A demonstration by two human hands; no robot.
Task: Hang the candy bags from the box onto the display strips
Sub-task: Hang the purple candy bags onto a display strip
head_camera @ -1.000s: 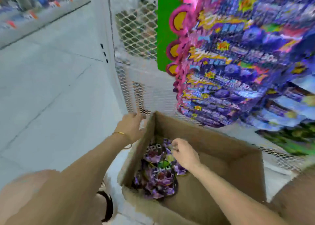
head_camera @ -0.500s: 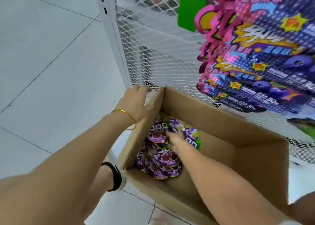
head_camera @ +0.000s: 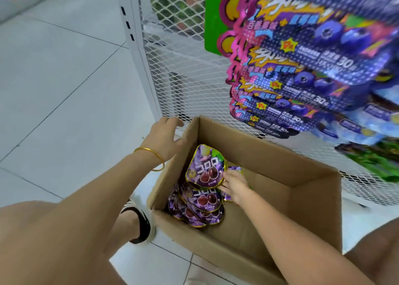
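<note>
Candy bag now stands tipped up, pinched by right hand.

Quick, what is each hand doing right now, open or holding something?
Left hand: open, by the cardboard box flap, holding nothing.
Right hand: holding a purple candy bag by its edge, inside the box.

Fingers of right hand partly behind candy bag; hanging bags blurred, cropped at edge.
</note>
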